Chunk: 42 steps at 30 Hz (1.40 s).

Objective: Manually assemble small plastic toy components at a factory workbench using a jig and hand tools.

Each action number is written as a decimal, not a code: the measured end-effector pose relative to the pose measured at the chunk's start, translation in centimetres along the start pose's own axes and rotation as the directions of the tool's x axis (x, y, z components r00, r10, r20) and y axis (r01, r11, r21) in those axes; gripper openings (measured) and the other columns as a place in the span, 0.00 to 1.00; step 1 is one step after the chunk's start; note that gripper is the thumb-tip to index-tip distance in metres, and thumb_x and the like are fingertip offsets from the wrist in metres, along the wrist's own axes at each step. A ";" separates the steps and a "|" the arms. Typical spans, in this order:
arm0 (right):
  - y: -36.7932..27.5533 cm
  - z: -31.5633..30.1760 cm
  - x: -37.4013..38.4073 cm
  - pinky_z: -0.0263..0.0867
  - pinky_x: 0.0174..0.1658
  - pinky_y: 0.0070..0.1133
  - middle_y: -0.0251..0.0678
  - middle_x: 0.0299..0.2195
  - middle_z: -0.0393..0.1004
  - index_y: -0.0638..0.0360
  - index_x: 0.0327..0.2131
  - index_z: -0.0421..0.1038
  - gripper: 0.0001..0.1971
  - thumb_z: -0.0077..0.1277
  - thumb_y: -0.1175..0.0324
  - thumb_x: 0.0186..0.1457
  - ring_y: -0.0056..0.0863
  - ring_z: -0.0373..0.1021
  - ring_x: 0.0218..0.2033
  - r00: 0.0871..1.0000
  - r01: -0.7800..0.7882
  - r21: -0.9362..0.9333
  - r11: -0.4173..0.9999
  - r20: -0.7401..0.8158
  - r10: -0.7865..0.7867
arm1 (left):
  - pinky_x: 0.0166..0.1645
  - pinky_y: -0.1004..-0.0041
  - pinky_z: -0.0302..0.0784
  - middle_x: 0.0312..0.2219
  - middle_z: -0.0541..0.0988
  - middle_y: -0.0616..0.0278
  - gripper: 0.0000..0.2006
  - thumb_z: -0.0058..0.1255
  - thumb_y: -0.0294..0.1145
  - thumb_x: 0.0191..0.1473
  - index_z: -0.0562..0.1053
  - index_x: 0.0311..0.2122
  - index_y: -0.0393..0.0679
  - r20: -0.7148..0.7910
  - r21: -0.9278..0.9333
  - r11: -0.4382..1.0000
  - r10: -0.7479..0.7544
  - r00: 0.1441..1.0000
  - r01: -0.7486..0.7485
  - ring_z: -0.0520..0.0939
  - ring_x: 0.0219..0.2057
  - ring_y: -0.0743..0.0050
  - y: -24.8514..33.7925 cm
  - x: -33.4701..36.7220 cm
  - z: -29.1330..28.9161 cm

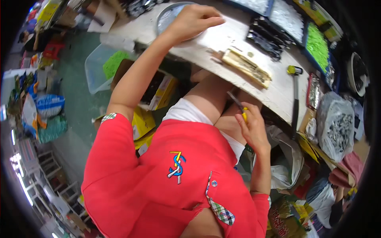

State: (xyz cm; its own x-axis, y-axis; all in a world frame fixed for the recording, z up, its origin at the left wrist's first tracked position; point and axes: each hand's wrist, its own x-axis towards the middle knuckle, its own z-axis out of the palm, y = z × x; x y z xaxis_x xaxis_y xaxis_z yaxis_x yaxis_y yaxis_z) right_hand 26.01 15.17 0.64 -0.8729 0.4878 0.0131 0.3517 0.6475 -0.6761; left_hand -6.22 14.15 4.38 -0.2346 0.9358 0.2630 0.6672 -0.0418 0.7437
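Over the round dish [160, 24] of small pale parts at the table's far edge is my left hand [192, 23]. Its fingers are curled together, and whatever they may pinch is too small or hidden to make out. Above my lap, off the table's near edge, my right hand [254, 126] is wrapped round a yellow-handled screwdriver [237, 102]. Its slim metal shaft points up and to the left. Between the hands, a long cream-coloured block [246, 68] with a dark, worn groove lies on the white table [274, 93].
Right of the block lie black wrapped pieces [270, 37] and a hammer [295, 99]. Blue-edged trays hold clear parts and green parts [317, 45]. A clear bag of metal parts [338, 129] stands far right. Left are a plastic tub [90, 75] and yellow boxes [143, 123].
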 end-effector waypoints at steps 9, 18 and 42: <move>1.1 -0.2 -1.3 0.60 0.43 0.29 0.44 0.39 0.67 0.68 0.26 0.68 0.12 0.50 0.65 0.49 0.40 0.63 0.39 1.000 -0.018 -0.042 0.999 -0.025 0.017 | 0.45 0.58 0.54 0.42 0.66 0.59 0.17 0.59 0.39 0.38 0.74 0.38 0.55 0.093 0.610 0.735 0.302 0.949 -0.295 0.62 0.45 0.59 3.9 11.4 13.8; 1.3 0.0 -1.0 0.59 0.43 0.29 0.43 0.40 0.66 0.68 0.28 0.69 0.13 0.49 0.64 0.50 0.39 0.62 0.41 0.998 -0.068 -0.033 0.997 -0.009 0.067 | 0.41 0.63 0.55 0.37 0.65 0.62 0.17 0.61 0.32 0.34 0.69 0.32 0.47 0.144 0.513 0.734 0.438 0.887 -0.446 0.62 0.41 0.61 3.5 10.9 14.4; -1.1 -3.7 2.3 0.59 0.42 0.29 0.47 0.39 0.66 0.71 0.31 0.66 0.10 0.46 0.71 0.51 0.43 0.62 0.38 0.947 -0.026 0.033 0.999 -0.320 0.036 | 0.21 0.84 0.62 0.20 0.68 0.70 0.12 0.42 0.35 0.57 0.66 0.43 0.40 0.180 -0.616 0.774 -0.045 0.983 0.148 0.66 0.17 0.89 7.3 -5.0 8.3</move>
State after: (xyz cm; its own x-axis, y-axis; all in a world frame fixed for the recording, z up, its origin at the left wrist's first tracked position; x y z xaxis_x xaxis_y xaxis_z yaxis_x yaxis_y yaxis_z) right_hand 24.83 17.73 4.13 -0.7059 0.6721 0.2238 0.3630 0.6145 -0.7005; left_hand 5.68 12.04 3.41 -0.1334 0.9844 0.1144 0.0460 -0.1091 0.9930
